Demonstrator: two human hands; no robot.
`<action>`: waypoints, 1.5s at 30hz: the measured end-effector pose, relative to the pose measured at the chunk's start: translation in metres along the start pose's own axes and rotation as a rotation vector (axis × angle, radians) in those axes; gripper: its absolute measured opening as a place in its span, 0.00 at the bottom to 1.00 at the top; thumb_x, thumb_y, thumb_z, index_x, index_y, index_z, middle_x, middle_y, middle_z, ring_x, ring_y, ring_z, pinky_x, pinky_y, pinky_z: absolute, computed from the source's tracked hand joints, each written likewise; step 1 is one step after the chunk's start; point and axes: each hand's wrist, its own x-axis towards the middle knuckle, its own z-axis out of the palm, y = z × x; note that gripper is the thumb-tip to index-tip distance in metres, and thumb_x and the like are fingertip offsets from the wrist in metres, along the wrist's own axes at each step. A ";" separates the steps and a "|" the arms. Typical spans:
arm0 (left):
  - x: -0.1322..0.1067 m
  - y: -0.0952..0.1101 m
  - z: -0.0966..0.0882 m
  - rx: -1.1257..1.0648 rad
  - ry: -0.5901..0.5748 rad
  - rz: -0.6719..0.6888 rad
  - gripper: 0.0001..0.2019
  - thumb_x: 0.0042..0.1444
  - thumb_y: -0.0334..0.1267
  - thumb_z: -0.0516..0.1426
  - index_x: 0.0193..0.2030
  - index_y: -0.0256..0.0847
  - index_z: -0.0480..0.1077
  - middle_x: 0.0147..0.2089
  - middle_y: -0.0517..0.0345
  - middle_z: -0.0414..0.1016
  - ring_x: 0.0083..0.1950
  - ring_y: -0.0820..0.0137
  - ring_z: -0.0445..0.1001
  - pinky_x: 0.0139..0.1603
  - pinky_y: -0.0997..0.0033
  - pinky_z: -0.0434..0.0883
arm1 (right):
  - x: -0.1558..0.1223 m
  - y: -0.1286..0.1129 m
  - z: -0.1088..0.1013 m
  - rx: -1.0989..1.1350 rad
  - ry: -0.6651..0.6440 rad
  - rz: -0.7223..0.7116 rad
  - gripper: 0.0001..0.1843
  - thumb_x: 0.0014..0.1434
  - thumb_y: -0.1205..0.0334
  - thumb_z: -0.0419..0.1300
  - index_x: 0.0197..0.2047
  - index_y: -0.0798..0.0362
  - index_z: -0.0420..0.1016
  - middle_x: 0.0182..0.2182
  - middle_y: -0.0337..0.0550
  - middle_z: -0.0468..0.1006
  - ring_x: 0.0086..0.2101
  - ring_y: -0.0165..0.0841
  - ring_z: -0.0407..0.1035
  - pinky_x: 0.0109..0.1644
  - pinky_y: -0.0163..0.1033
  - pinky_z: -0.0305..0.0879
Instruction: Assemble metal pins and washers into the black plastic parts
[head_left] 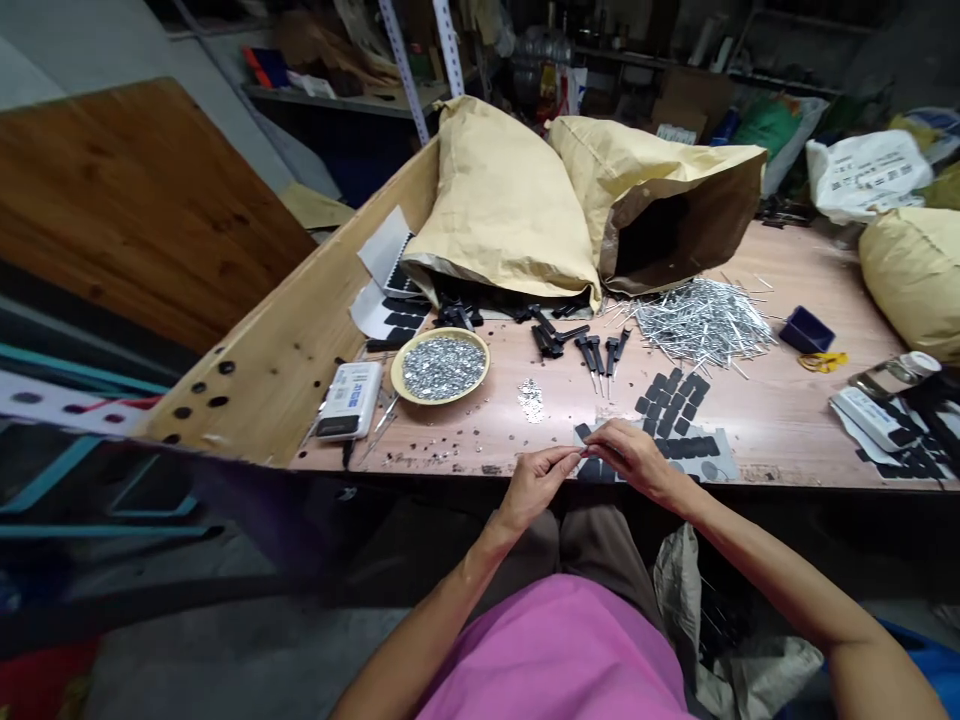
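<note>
At the table's front edge the fingertips of my left hand (538, 482) and my right hand (628, 455) come together. Both hands are closed in a pinch, and whatever is between the fingers is too small and hidden to make out. Under and beside my right hand lies a grey sheet (726, 450) with rows of black rounded pads (690, 447) on it. More loose black pads (664, 392) sit just beyond. Ahead of my hands are a small pile of flat silvery pieces (531, 400) and several black-handled pieces with thin metal shafts (595, 360).
A yellow bowl (401, 388) of small metal pieces stands left, beside a white and black box (349, 402). Metal rods (701, 322) are heaped at the right, near a dark blue tray (807, 330). Large paper sacks (510, 210) fill the back. A wooden side board (300, 310) bounds the left.
</note>
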 end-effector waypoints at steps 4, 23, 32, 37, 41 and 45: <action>0.001 -0.002 0.005 0.137 0.088 0.093 0.11 0.53 0.43 0.57 0.36 0.41 0.79 0.39 0.53 0.81 0.41 0.63 0.78 0.46 0.66 0.73 | -0.005 -0.001 0.003 0.009 0.045 0.031 0.20 0.68 0.53 0.42 0.40 0.54 0.70 0.31 0.47 0.75 0.33 0.32 0.70 0.37 0.36 0.67; 0.000 0.004 0.026 0.231 -0.046 0.142 0.11 0.56 0.39 0.55 0.39 0.42 0.79 0.39 0.54 0.81 0.40 0.65 0.79 0.42 0.69 0.74 | -0.021 0.003 0.004 -0.169 0.095 0.099 0.29 0.69 0.51 0.33 0.23 0.51 0.61 0.18 0.37 0.64 0.21 0.28 0.56 0.33 0.37 0.55; 0.032 -0.005 0.030 0.159 0.092 0.054 0.11 0.54 0.38 0.56 0.40 0.41 0.78 0.43 0.55 0.81 0.46 0.64 0.78 0.51 0.65 0.72 | -0.023 0.022 0.009 0.199 0.140 0.592 0.20 0.67 0.51 0.41 0.30 0.51 0.65 0.21 0.36 0.70 0.21 0.28 0.65 0.27 0.32 0.62; 0.050 -0.023 0.024 0.115 0.159 -0.026 0.11 0.53 0.39 0.56 0.38 0.39 0.78 0.42 0.53 0.81 0.48 0.65 0.77 0.52 0.65 0.70 | -0.016 0.060 0.027 -0.225 0.172 0.579 0.18 0.66 0.57 0.45 0.29 0.52 0.69 0.25 0.41 0.71 0.26 0.30 0.67 0.29 0.33 0.59; 0.048 -0.024 0.017 -0.063 0.126 -0.170 0.16 0.51 0.43 0.59 0.44 0.37 0.76 0.26 0.58 0.76 0.29 0.73 0.73 0.30 0.75 0.70 | -0.008 0.065 0.039 -0.321 0.167 0.408 0.16 0.66 0.59 0.46 0.38 0.51 0.74 0.30 0.44 0.73 0.30 0.31 0.69 0.34 0.33 0.62; 0.050 -0.016 0.014 -0.292 -0.068 -0.400 0.28 0.50 0.50 0.60 0.54 0.35 0.70 0.15 0.73 0.52 0.13 0.84 0.46 0.14 0.81 0.45 | -0.001 0.058 0.041 -0.206 0.191 0.265 0.17 0.67 0.61 0.44 0.43 0.52 0.73 0.33 0.45 0.74 0.34 0.32 0.71 0.38 0.35 0.65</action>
